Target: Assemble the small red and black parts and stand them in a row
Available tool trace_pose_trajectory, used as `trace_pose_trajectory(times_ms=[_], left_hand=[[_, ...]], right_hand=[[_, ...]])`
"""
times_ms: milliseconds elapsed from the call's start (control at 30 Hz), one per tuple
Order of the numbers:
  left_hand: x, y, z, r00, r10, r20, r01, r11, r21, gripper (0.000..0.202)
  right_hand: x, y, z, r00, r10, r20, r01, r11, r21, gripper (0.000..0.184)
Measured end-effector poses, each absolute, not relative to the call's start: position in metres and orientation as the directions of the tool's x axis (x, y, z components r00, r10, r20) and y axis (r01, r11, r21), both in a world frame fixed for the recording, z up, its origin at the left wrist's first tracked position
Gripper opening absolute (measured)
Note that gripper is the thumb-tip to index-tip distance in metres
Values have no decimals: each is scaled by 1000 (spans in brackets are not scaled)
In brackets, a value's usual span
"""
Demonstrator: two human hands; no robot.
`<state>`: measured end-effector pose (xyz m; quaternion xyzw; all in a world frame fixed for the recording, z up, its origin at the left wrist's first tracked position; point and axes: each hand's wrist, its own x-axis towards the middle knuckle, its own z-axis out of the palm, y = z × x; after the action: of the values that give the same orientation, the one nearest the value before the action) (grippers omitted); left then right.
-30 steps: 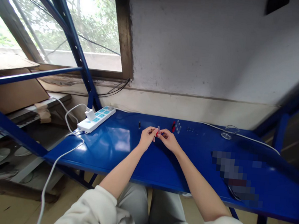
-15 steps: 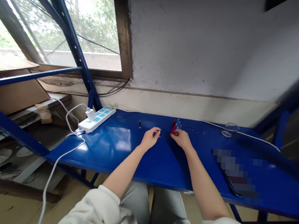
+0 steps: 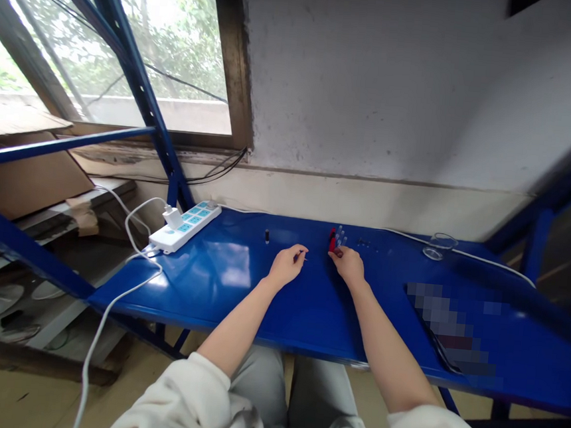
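My left hand point(image 3: 287, 263) is closed in a pinch above the blue table point(image 3: 301, 315). Something small and thin, perhaps pointed, shows at its fingertips, too small to name. Just to the right, my right hand point(image 3: 349, 264) has its thumb and fingers closed on the near end of a small red stick-like piece point(image 3: 332, 241). Close behind those fingers stand several small clear tubes point(image 3: 340, 235), partly hidden by the hand. A short black cylinder with a pale lower end point(image 3: 267, 237) is upright, left of and beyond my left hand.
Tiny dark pieces point(image 3: 363, 243) lie right of the tubes. Farther right is a clear round container point(image 3: 433, 251) near a white cable. A white power strip point(image 3: 184, 228) with a plug sits at the left end. A blurred-out flat item point(image 3: 448, 331) lies at the right front.
My right hand has shifted very slightly right and away from me, still at the red piece. My left hand stays almost in place.
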<state>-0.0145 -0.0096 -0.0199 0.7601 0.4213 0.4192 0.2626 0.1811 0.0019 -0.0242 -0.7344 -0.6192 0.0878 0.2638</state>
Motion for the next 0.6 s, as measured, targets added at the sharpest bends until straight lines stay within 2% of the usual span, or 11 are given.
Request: trace_pose_trajectory(times_ms=[200,367,600], left_hand=[[-17,-13,-14,265,849,456,502,-526,686,24],[-28,-21,-4,225,828,513,597,-533,599,26],[-79,-22,23,321,806,498,798,-513,317,29]], right_hand=[[195,-2,-23,318,932,176,875,-217,-433,29],[195,-4,-25,332,927,177,882,-239,-406,33],[187,-15,-10,361,930,75,891,-320,-322,31]])
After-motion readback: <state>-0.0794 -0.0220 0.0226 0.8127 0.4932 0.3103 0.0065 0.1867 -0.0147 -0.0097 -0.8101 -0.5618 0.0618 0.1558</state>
